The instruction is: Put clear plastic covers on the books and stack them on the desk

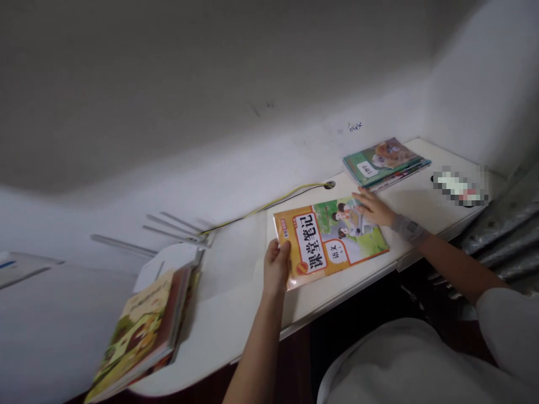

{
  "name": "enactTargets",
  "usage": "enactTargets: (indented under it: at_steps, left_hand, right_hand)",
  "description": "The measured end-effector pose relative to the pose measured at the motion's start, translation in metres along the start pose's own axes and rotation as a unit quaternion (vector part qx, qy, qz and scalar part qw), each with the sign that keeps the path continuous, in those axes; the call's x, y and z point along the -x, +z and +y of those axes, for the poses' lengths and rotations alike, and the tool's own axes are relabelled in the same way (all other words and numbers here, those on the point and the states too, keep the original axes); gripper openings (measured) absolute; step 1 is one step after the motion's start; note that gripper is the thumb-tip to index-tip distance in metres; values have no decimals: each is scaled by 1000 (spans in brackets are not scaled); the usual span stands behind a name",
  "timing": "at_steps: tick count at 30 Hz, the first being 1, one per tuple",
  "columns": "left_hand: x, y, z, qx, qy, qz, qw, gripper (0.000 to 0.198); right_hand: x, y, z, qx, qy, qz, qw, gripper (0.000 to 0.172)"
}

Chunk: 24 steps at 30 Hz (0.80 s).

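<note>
Left hand [277, 265] around left edge of book [330, 241]

orange-and-green illustrated book [330, 241], white desk [229, 314], yellow cable [269, 204], grey wristband [408, 229]

A white wall [227, 174] runs along the far side and meets a side wall [480, 95] at the right. Light is dim; grey shade covers the far wall's upper part, with dark scribbles [355, 128] lower down. Against it, a long white desk [229, 331] stretches from near left to far right. Shiny grey folds [505, 241] stand at right.
</note>
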<state>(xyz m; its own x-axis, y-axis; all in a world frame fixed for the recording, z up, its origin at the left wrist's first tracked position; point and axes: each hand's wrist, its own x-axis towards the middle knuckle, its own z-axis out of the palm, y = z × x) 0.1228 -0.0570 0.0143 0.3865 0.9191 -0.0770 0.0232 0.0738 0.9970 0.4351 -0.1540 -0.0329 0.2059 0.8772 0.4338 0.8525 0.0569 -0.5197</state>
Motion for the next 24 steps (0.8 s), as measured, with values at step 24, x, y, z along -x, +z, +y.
enactTargets:
  at_steps: [24]
  left_hand:
    - [-218, 286, 7, -36, 14, 29, 999, 6]
  right_hand:
    - [61, -30, 36, 135, 91, 33, 986, 18]
